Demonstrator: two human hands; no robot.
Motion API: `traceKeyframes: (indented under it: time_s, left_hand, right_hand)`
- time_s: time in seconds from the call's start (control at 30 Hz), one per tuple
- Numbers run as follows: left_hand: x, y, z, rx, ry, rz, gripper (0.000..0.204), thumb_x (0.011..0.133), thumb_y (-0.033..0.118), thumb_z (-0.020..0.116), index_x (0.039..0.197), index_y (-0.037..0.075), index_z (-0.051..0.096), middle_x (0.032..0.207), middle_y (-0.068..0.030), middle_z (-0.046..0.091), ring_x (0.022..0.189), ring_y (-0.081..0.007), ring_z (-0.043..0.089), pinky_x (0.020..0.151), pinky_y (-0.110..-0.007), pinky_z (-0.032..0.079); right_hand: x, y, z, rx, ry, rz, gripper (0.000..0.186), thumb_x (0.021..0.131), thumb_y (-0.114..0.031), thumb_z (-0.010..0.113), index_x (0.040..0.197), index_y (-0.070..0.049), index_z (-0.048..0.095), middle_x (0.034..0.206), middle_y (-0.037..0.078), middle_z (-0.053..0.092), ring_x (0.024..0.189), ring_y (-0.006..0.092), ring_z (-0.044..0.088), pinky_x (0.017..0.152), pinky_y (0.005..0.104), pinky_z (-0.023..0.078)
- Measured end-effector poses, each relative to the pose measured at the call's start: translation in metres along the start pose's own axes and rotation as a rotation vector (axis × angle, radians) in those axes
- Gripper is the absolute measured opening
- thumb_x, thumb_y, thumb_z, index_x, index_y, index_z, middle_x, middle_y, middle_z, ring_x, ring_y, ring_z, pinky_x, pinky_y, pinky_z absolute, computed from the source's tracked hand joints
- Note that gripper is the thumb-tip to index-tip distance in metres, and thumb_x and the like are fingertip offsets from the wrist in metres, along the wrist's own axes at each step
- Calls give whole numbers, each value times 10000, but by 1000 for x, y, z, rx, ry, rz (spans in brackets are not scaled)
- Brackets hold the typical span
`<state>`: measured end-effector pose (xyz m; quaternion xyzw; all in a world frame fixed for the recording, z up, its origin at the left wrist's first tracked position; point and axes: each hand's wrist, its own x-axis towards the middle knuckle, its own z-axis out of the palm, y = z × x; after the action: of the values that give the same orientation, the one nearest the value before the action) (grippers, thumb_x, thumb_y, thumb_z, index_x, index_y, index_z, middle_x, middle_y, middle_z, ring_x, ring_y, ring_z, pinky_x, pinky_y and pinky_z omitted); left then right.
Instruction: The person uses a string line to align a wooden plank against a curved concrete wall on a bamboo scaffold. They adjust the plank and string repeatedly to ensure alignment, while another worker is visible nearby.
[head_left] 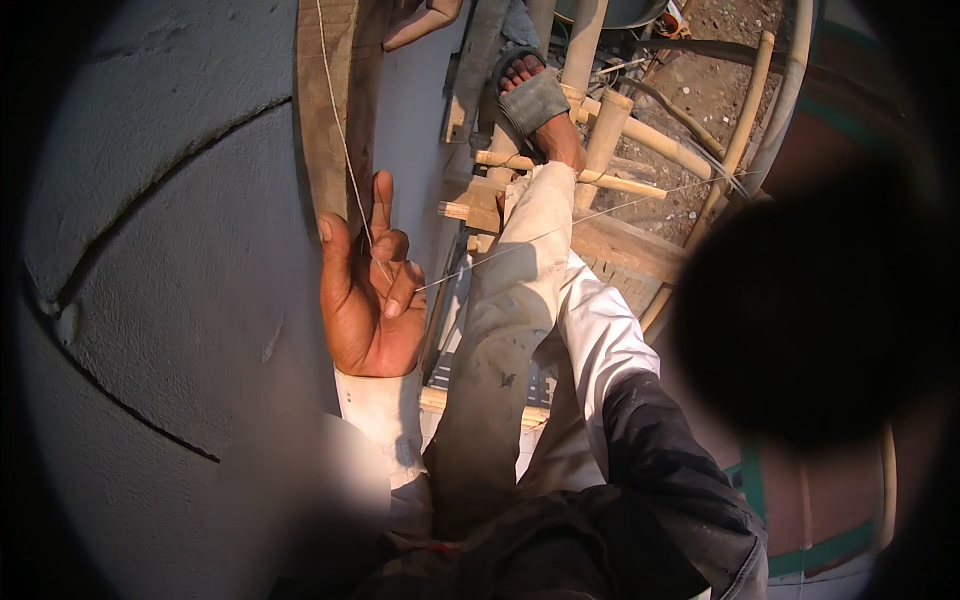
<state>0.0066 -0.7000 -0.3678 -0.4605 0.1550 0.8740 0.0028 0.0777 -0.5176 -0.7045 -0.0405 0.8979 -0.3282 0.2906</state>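
My left hand point(370, 290) is palm up in front of a long wooden board point(325, 110). Its index finger points up along the board while the other fingers curl in around a thin pale string point(345, 150). From these fingers one length of string rises along the board's face, and another stretches taut to the right over my trouser leg point(510, 290). My right arm point(610, 330), in a white sleeve below a dark upper part, passes behind that leg, and the hand at its end is hidden. Another person's hand point(425, 22) is beside the board's top.
A grey plastered wall point(180, 250) with dark grooves fills the left. My sandalled foot point(535, 95) rests among bamboo poles point(605, 140) and a wooden plank point(630, 245) of a scaffold. Bare soil point(715, 90) lies far below. A blurred dark shape covers part of the right side.
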Motion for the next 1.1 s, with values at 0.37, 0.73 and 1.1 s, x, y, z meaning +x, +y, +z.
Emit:
traceKeyframes:
  time_s: [0.37, 0.73, 1.1]
  left_hand:
    - [-1, 1, 1, 23, -22, -3, 432, 987, 337, 534, 1371, 166, 430, 1417, -138, 462, 798, -114, 557, 389, -208, 390]
    - [-2, 2, -1, 37, 12, -11, 487, 974, 384, 546, 1374, 128, 433, 1436, -108, 456, 794, -109, 552, 395, -206, 372]
    - [-4, 0, 4, 43, 23, -25, 328, 981, 354, 543, 1280, 221, 520, 1420, -108, 465, 808, -97, 574, 407, -200, 382]
  right_hand:
    - [-11, 10, 11, 79, 90, 190, 392, 829, -228, 649, 1185, -67, 617, 1230, 255, 561, 1082, 419, 554, 939, 450, 431]
    - [-29, 8, 35, 147, 94, 299, 386, 830, -231, 646, 1179, -70, 619, 1231, 256, 558, 1080, 422, 554, 932, 453, 434]
    - [-22, 17, 55, 220, 140, 424, 379, 830, -234, 643, 1173, -72, 620, 1232, 258, 556, 1078, 424, 555, 925, 457, 437]
